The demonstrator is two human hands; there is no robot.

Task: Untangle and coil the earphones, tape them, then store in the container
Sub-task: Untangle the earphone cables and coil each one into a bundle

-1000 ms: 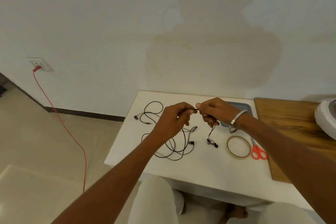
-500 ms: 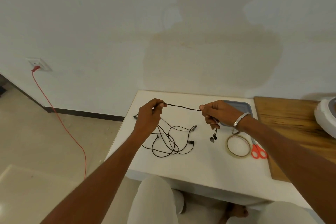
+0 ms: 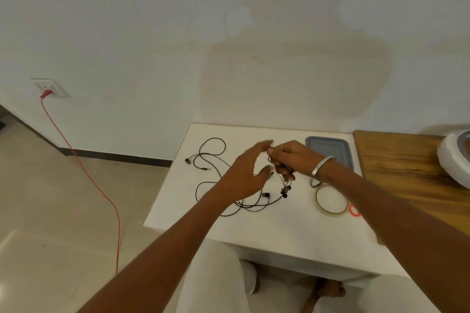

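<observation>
Earphones: thin black looping cord; right hand pinching strand.

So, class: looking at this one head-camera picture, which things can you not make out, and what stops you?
- Scissors, head view: only a red handle loop shows; the right forearm covers the rest.
- Left hand, head view: fingertips motion-blurred, so contact with the earphone cable is unclear.
- Right hand: the cable pinched there is too thin to trace.
- White appliance: cut off by the right edge.
</observation>
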